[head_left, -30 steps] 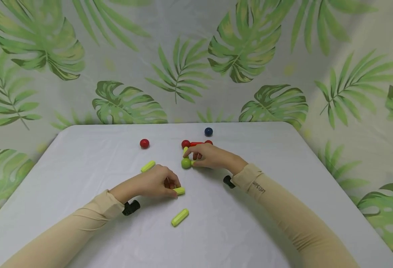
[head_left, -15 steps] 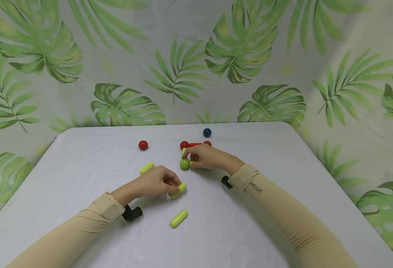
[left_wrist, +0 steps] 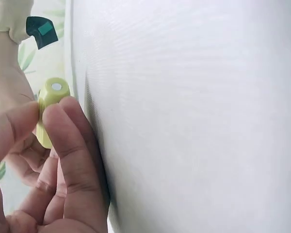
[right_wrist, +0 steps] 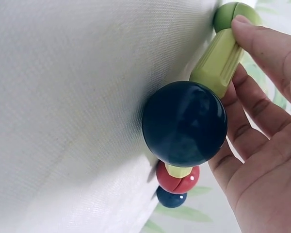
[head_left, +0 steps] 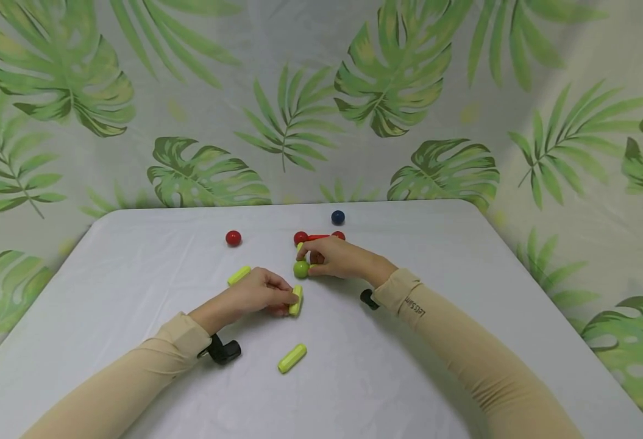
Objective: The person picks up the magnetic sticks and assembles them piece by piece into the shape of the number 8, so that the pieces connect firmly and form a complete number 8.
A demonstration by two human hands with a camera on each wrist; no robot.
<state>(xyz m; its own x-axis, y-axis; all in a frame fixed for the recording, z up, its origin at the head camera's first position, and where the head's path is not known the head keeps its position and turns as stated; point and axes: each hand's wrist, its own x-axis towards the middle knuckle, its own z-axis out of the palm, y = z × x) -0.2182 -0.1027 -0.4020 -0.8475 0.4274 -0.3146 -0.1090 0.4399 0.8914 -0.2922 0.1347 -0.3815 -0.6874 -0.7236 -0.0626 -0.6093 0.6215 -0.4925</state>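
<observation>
My left hand [head_left: 261, 296] pinches a yellow-green magnetic rod [head_left: 296, 302] between thumb and fingertips; in the left wrist view a round silver magnet shows on the rod's end [left_wrist: 56, 87]. My right hand [head_left: 340, 257] is at a joined ball-and-rod shape, its thumb and fingers holding a yellow-green rod [right_wrist: 216, 63] close beside a green ball [head_left: 301, 269]. At that rod's other end, in the right wrist view, sits a dark blue ball [right_wrist: 184, 124], hidden behind the hand in the head view. Two red balls [head_left: 300, 238] joined by a red rod [head_left: 318, 236] form the far side.
Two loose yellow-green rods lie on the white table [head_left: 409, 378]: a near rod [head_left: 292, 358] and a far rod [head_left: 239, 275] behind the left hand. A loose red ball [head_left: 233, 238] stands back left, and another blue ball [head_left: 337, 217] near the back edge. Leaf-print cloth [head_left: 189, 73] hangs behind.
My left hand has turned the rod from lying nearly sideways to pointing away and moved it slightly toward the green ball. The right hand stays in place at the joined shape.
</observation>
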